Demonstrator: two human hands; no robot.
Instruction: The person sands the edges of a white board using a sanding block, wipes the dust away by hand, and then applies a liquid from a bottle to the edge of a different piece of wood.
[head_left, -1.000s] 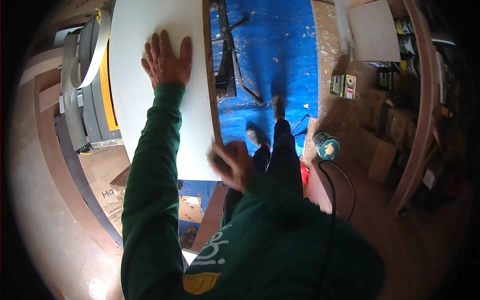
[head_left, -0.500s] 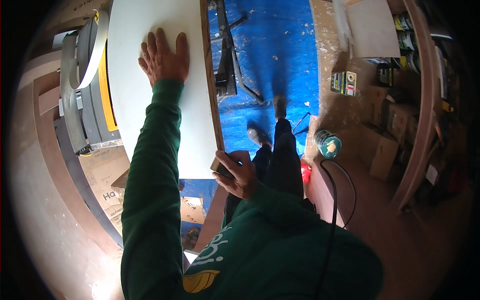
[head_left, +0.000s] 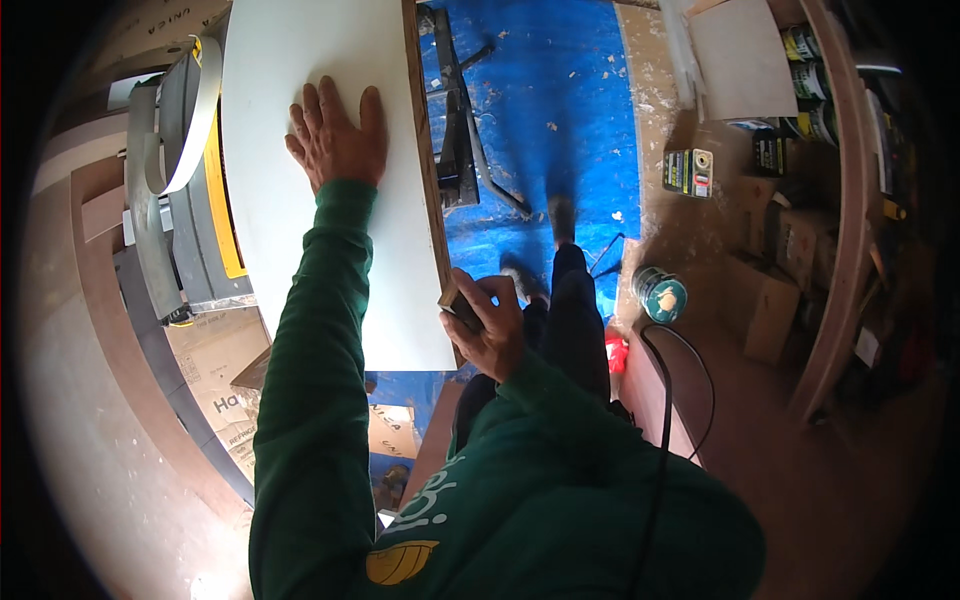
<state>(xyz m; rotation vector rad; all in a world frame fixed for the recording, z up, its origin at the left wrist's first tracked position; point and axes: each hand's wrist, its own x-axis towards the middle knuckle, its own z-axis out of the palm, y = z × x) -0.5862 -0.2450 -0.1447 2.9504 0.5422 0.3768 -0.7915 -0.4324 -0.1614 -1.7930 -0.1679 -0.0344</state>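
My left hand point(head_left: 338, 140) lies flat on a long white panel point(head_left: 405, 300), its fingers stretched forward and the thumb apart. In my right hand point(head_left: 497, 330) is a small brown block point(head_left: 458, 308) that looks like a sanding block, gripped between thumb and fingers. That hand is beside the panel's right edge point(head_left: 432, 200), close to the near corner, with the block up against the edge or very close to it. The edge is brown and wood-like. The block's face toward the panel is partly hidden.
Black metal stand legs point(head_left: 456, 130) show right of the panel, above a blue floor sheet point(head_left: 570, 90). Leftward are a grey and yellow machine point(head_left: 200, 170) and cardboard point(head_left: 210, 350). To the right stand a round tub point(head_left: 660, 295), a small box point(head_left: 688, 172) and a black cable point(head_left: 668, 420).
My right hand, with the block, has moved forward along the panel's edge, away from the near corner. My left hand stays on the panel. The whole view has shifted slightly.
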